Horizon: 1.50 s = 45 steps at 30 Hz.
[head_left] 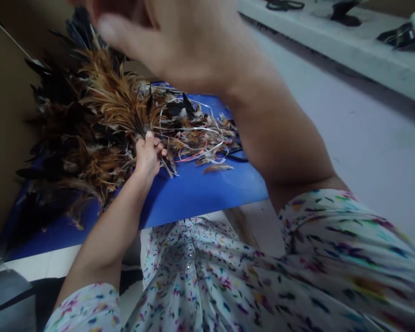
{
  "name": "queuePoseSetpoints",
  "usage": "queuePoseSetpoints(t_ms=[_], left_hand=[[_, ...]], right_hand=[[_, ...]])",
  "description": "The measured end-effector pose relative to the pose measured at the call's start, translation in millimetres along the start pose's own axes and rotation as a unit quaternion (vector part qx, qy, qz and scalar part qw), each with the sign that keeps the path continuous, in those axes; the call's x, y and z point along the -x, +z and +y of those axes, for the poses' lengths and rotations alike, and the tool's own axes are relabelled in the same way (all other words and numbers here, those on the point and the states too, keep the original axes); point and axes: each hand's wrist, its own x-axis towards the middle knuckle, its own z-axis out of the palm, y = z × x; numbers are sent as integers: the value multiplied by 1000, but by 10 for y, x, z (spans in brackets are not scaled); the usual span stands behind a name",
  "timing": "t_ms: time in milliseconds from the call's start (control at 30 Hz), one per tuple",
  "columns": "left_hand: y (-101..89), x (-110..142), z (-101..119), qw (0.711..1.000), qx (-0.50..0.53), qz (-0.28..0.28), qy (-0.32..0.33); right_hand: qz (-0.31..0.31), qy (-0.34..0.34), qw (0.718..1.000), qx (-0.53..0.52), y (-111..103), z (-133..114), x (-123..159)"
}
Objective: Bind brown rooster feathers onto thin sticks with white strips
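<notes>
My left hand [148, 154] is closed around the quill ends of a bunch of feathers [115, 94]. The brown and golden plumes fan out up and to the left, with darker ones at the far tip. Bare quills stick out below the fist. Close to the camera, my right hand [180, 41] is raised high over the table. Its thumb points left, while the top edge cuts off the other fingers and motion blurs them; whether it holds anything does not show.
Loose feathers [79, 161] are heaped on the blue tabletop [204, 189], dark ones at left. White and pink ties [207, 150] tangle among more feathers at right, beside a black-handled tool [237, 156], partly hidden by my right arm. A pale ledge [332, 44] carries dark objects.
</notes>
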Motion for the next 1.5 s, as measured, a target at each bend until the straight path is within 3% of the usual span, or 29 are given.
queuePoseSetpoints(t_ms=[67, 200, 333, 433, 633, 867, 1000, 1133, 1367, 1500], left_hand=[[7, 10, -3, 1000, 2, -2, -2], [11, 13, -23, 1000, 9, -5, -5], [2, -3, -29, 1000, 11, -3, -8], [-1, -4, -13, 1000, 7, -4, -10], [12, 0, 12, 1000, 12, -1, -10], [12, -9, -1, 1000, 11, -8, -9], [9, -5, -1, 1000, 9, -3, -8], [13, 0, 7, 1000, 6, 2, -13], [9, -8, 7, 1000, 9, -7, -6], [5, -11, 4, 1000, 13, -8, -8]], right_hand=[[-60, -12, 996, -69, 71, -33, 293], [-208, 93, 964, -136, 478, 8, 927], [-283, 178, 934, -125, 959, 85, 1293], [-285, 217, 925, -127, 1093, 100, 1466], [-177, 254, 936, -166, 870, 136, 2004], [-249, 316, 913, -68, 800, 182, 2616], [-256, 335, 904, -71, 865, 207, 2699], [-241, 315, 913, -98, 886, 220, 2677], [-295, 327, 896, -54, 757, 237, 2684], [-290, 329, 896, -71, 681, 270, 2813]])
